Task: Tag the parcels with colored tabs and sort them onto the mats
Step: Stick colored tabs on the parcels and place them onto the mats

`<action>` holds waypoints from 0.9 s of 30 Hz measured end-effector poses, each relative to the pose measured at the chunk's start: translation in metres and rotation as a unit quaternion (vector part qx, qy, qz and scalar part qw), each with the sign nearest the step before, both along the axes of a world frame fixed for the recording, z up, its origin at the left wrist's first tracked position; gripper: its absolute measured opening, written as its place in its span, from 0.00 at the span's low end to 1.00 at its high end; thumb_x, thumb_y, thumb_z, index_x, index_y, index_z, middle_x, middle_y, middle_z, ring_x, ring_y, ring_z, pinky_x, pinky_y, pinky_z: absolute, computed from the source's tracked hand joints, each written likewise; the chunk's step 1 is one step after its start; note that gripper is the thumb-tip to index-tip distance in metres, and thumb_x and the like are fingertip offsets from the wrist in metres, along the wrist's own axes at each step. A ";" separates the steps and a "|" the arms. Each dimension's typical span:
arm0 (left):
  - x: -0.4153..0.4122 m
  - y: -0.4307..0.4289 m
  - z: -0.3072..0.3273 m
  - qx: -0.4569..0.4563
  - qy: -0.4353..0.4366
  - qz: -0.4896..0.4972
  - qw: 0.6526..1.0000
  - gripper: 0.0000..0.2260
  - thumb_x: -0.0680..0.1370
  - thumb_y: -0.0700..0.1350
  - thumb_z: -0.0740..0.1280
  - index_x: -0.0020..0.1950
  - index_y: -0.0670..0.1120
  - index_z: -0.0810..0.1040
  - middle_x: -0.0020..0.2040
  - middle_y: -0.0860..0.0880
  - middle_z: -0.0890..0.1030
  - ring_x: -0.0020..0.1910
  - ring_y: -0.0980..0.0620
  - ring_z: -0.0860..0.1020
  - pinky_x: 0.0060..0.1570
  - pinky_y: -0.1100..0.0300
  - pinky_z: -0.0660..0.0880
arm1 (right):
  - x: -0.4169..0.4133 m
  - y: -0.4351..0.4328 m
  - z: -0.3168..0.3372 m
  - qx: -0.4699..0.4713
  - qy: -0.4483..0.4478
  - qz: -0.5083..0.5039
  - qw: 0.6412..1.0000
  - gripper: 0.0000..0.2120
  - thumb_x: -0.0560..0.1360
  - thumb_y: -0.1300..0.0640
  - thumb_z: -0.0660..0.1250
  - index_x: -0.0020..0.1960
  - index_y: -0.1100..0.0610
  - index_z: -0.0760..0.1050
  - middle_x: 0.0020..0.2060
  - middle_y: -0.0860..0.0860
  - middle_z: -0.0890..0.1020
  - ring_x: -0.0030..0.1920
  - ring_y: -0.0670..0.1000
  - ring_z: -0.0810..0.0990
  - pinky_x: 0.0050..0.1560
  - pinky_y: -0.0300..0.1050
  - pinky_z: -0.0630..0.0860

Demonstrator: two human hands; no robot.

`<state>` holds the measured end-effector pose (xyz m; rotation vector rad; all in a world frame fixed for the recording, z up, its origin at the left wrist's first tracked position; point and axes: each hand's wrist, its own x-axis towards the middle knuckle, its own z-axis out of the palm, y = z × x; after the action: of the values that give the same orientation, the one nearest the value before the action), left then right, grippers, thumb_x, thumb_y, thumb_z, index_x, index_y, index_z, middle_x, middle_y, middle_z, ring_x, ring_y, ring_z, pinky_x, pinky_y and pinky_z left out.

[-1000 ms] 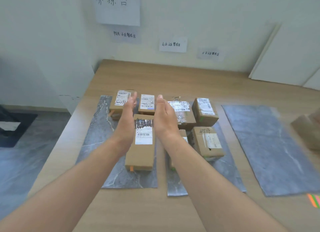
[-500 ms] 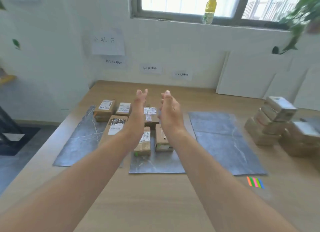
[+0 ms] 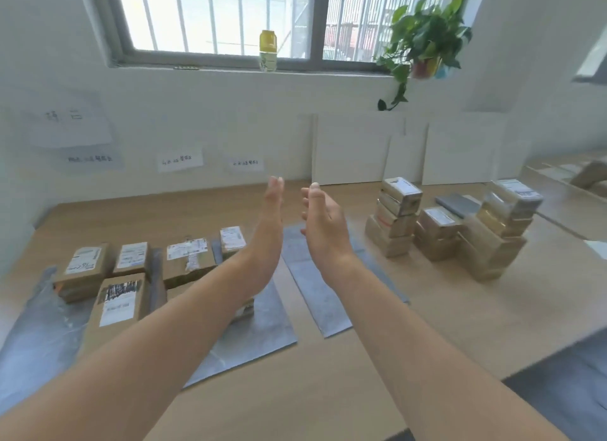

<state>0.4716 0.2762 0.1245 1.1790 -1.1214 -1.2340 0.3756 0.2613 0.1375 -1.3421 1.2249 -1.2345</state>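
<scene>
Several parcels [image 3: 189, 260] lie label-up in a row to the left of the left hand [image 3: 272, 217], below its level. A long parcel [image 3: 118, 304] sits nearer the person, in front of that row. One more parcel is mostly hidden under the left forearm. They rest on grey mats. The left mat [image 3: 36, 335] is the farthest from the hands, and the middle mat [image 3: 259, 325] passes under the left forearm. The right mat [image 3: 315, 289] lies beneath the right hand [image 3: 323, 220] and its wrist. Well to the right of the right hand stand three stacks [image 3: 438, 232] of parcels, directly on the tabletop [image 3: 328, 391].

Both hands are raised above the tabletop with palms facing each other and a narrow gap between them. The left hand's fingers are straight and the right hand's are loosely bent. Neither hand holds or touches anything.

Beyond the fingertips the wall [image 3: 230, 112] carries small paper labels [image 3: 179, 159] with blurred handwriting. White boards [image 3: 354, 148] lean against the wall behind the stacks. Above the hands is a barred window [image 3: 213, 16] with a yellow-capped bottle [image 3: 268, 50] on its sill. A trailing green plant [image 3: 423, 43] sits up and to the right of the right hand.
</scene>
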 end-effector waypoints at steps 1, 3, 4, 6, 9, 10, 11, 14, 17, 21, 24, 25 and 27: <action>-0.010 -0.006 0.001 -0.002 -0.001 -0.021 1.000 0.40 0.68 0.80 0.46 0.79 0.70 0.54 0.82 0.61 0.50 0.81 0.57 0.46 0.79 0.42 0.41 | -0.010 -0.005 0.000 0.000 0.003 -0.016 1.000 0.24 0.87 0.44 0.52 0.56 0.63 0.75 0.54 0.56 0.81 0.57 0.55 0.79 0.64 0.60 0.76; -0.030 -0.019 0.002 -0.004 -0.006 -0.058 0.998 0.38 0.69 0.79 0.45 0.79 0.69 0.54 0.82 0.61 0.50 0.81 0.58 0.46 0.79 0.43 0.41 | -0.031 -0.013 -0.001 0.002 0.013 -0.044 0.999 0.21 0.87 0.44 0.52 0.53 0.56 0.77 0.49 0.45 0.81 0.55 0.48 0.80 0.66 0.57 0.76; -0.042 -0.025 0.001 -0.004 -0.009 -0.080 0.997 0.38 0.70 0.78 0.45 0.79 0.69 0.54 0.82 0.61 0.50 0.81 0.58 0.46 0.79 0.43 0.41 | -0.044 -0.016 -0.002 0.004 0.015 -0.062 0.998 0.20 0.87 0.43 0.52 0.52 0.53 0.77 0.49 0.43 0.81 0.56 0.49 0.80 0.66 0.57 0.76; -0.067 -0.035 0.001 0.004 -0.011 -0.121 0.993 0.36 0.72 0.78 0.43 0.79 0.69 0.52 0.82 0.62 0.48 0.81 0.58 0.45 0.79 0.45 0.40 | -0.071 -0.020 -0.007 0.004 0.015 -0.095 0.995 0.18 0.87 0.42 0.52 0.49 0.46 0.77 0.48 0.39 0.80 0.56 0.49 0.80 0.66 0.57 0.76; -0.110 -0.047 0.001 0.010 -0.007 -0.151 0.988 0.30 0.78 0.74 0.41 0.80 0.68 0.53 0.82 0.62 0.51 0.81 0.59 0.48 0.78 0.49 0.42 | -0.115 -0.026 -0.013 0.007 0.010 -0.145 0.989 0.23 0.86 0.41 0.53 0.56 0.56 0.78 0.51 0.49 0.84 0.58 0.54 0.81 0.65 0.59 0.77; -0.125 -0.051 0.002 0.010 -0.012 -0.158 0.987 0.28 0.80 0.72 0.41 0.79 0.67 0.57 0.80 0.63 0.57 0.80 0.61 0.52 0.78 0.52 0.44 | -0.129 -0.030 -0.014 0.015 0.004 -0.157 0.987 0.25 0.84 0.38 0.53 0.60 0.55 0.79 0.54 0.48 0.84 0.59 0.52 0.81 0.66 0.59 0.76; -0.146 -0.058 0.001 0.008 -0.016 -0.163 0.986 0.26 0.81 0.69 0.41 0.75 0.67 0.64 0.74 0.67 0.67 0.75 0.67 0.60 0.77 0.56 0.48 | -0.149 -0.035 -0.017 0.025 0.001 -0.168 0.985 0.26 0.81 0.35 0.52 0.61 0.51 0.80 0.56 0.45 0.84 0.61 0.51 0.81 0.67 0.59 0.76; -0.189 -0.061 0.008 -0.004 -0.024 -0.161 0.987 0.18 0.84 0.63 0.41 0.51 0.67 0.70 0.35 0.75 0.78 0.38 0.80 0.74 0.52 0.75 0.63 | -0.188 -0.046 -0.021 0.028 0.005 -0.186 0.982 0.22 0.80 0.35 0.52 0.56 0.45 0.80 0.56 0.41 0.83 0.63 0.49 0.80 0.68 0.59 0.75; -0.238 -0.079 -0.012 -0.013 -0.017 -0.168 0.986 0.23 0.81 0.70 0.43 0.65 0.67 0.71 0.57 0.73 0.78 0.56 0.79 0.71 0.66 0.72 0.59 | -0.237 -0.057 -0.032 0.030 0.006 -0.186 0.982 0.18 0.85 0.39 0.52 0.52 0.44 0.78 0.50 0.38 0.80 0.61 0.49 0.80 0.68 0.59 0.75; -0.301 -0.098 -0.032 0.034 -0.011 -0.157 0.987 0.38 0.71 0.76 0.47 0.80 0.66 0.57 0.81 0.62 0.55 0.80 0.61 0.51 0.79 0.51 0.44 | -0.303 -0.077 -0.050 0.035 0.011 -0.175 0.984 0.27 0.78 0.34 0.51 0.62 0.48 0.80 0.56 0.41 0.81 0.65 0.51 0.79 0.69 0.60 0.75; -0.341 -0.108 -0.040 0.045 -0.003 -0.131 0.990 0.36 0.74 0.76 0.45 0.81 0.64 0.56 0.82 0.60 0.54 0.80 0.60 0.50 0.79 0.51 0.44 | -0.349 -0.095 -0.059 0.050 -0.003 -0.155 0.987 0.34 0.76 0.33 0.51 0.69 0.52 0.79 0.64 0.46 0.81 0.68 0.51 0.78 0.71 0.59 0.74; -0.351 -0.112 -0.042 0.050 0.000 -0.120 0.992 0.35 0.76 0.75 0.44 0.81 0.64 0.56 0.82 0.60 0.54 0.81 0.59 0.49 0.79 0.50 0.43 | -0.360 -0.101 -0.061 0.059 -0.010 -0.148 0.987 0.34 0.76 0.33 0.52 0.69 0.52 0.79 0.65 0.46 0.81 0.68 0.51 0.78 0.71 0.59 0.74; -0.366 -0.120 -0.044 0.059 0.003 -0.096 0.994 0.31 0.80 0.72 0.43 0.81 0.63 0.55 0.82 0.60 0.53 0.81 0.59 0.49 0.79 0.50 0.43 | -0.377 -0.114 -0.064 0.067 -0.024 -0.133 0.989 0.31 0.79 0.34 0.52 0.68 0.51 0.79 0.62 0.43 0.81 0.68 0.50 0.78 0.72 0.58 0.73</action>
<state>0.1060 0.1564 0.0804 1.1751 -1.1925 -1.4662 -0.0010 0.1476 0.0731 -1.0701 1.4616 -1.3340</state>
